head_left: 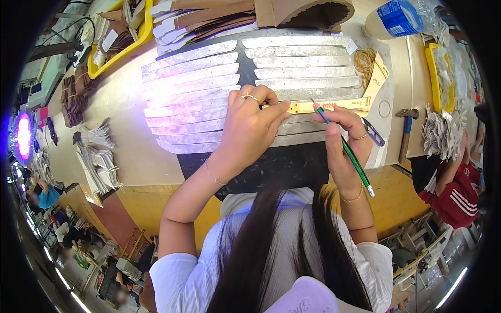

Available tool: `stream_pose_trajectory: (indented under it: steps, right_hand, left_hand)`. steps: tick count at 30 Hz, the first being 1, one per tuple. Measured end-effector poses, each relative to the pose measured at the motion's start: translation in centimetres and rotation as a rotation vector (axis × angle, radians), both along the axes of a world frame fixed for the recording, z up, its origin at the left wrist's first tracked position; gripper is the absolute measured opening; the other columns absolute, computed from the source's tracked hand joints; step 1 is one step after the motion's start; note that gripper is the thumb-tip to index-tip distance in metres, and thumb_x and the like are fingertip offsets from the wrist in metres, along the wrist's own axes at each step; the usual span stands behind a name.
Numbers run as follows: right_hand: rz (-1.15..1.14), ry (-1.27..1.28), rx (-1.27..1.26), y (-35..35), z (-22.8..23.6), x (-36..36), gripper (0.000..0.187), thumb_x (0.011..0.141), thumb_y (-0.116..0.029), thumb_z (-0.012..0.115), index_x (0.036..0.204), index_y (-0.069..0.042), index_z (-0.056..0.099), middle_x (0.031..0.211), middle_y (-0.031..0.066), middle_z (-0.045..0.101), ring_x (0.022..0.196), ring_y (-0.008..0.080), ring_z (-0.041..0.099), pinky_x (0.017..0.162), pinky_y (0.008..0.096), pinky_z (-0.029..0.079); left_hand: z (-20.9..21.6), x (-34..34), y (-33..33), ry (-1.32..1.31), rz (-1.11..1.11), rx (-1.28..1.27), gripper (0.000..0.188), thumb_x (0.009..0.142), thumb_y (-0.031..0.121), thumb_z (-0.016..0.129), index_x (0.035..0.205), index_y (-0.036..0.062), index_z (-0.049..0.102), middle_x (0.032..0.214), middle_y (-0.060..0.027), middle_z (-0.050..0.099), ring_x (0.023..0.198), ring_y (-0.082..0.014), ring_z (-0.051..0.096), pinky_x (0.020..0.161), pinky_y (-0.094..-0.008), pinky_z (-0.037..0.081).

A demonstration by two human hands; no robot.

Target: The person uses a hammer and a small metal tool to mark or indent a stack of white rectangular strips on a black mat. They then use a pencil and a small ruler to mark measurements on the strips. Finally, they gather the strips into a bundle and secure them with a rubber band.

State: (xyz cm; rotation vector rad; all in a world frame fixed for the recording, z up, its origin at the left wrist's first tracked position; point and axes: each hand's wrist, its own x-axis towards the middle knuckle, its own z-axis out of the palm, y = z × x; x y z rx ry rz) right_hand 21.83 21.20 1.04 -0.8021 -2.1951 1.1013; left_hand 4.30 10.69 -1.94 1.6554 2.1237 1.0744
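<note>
My left hand (249,122) pinches the left end of a narrow yellow strip template (352,105) with small holes and red print. The template lies across silvery-grey strips (193,81), which are laid in two columns on a black mat (245,169). In my right hand (347,143) is a green pencil (356,163), its tip pointing up and left at the template near my left fingertips. Against the right side of that hand are small thread snips (373,133) with a dark blue handle; whether the fingers hold them is unclear.
At right lie rubber bands (365,61), a yellow card piece (379,81) and a hammer (405,135). A bottle (394,20) stands far right. Brown and white pieces (209,23) are stacked at the back. White bundles (96,156) and a yellow crate (96,65) sit left. Another person in red (454,193) is at right.
</note>
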Motion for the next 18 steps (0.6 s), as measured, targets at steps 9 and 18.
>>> stream_pose_trajectory:
  steps: [9, 18]
  right_hand:
    - [0.005, -0.017, -0.003, -0.31, -0.40, -0.03, 0.013, 0.089, -0.004, 0.066, 0.102, -0.004, 0.069, 0.094, 0.0092, 0.074, 0.090, 0.0285, 0.069, 0.098, 0.0443, 0.049]
    - [-0.058, -0.023, -0.168, -0.73, -0.63, -0.53, 0.010, 0.089, -0.003, 0.068, 0.098, -0.003, 0.069, 0.091, 0.0107, 0.073, 0.083, 0.0260, 0.068, 0.081, 0.0341, 0.053]
  left_hand:
    - [-0.78, 0.01, 0.20, -0.003, 0.010, -0.002, 0.018, 0.078, 0.015, 0.081, 0.093, 0.0082, 0.078, 0.086, -0.0017, 0.059, 0.082, -0.0209, 0.053, 0.077, -0.0358, 0.038]
    - [-0.59, 0.05, 0.22, 0.002, 0.011, -0.012, 0.020, 0.078, 0.014, 0.082, 0.096, 0.0075, 0.079, 0.085, -0.0015, 0.058, 0.079, -0.0188, 0.050, 0.077, -0.0334, 0.038]
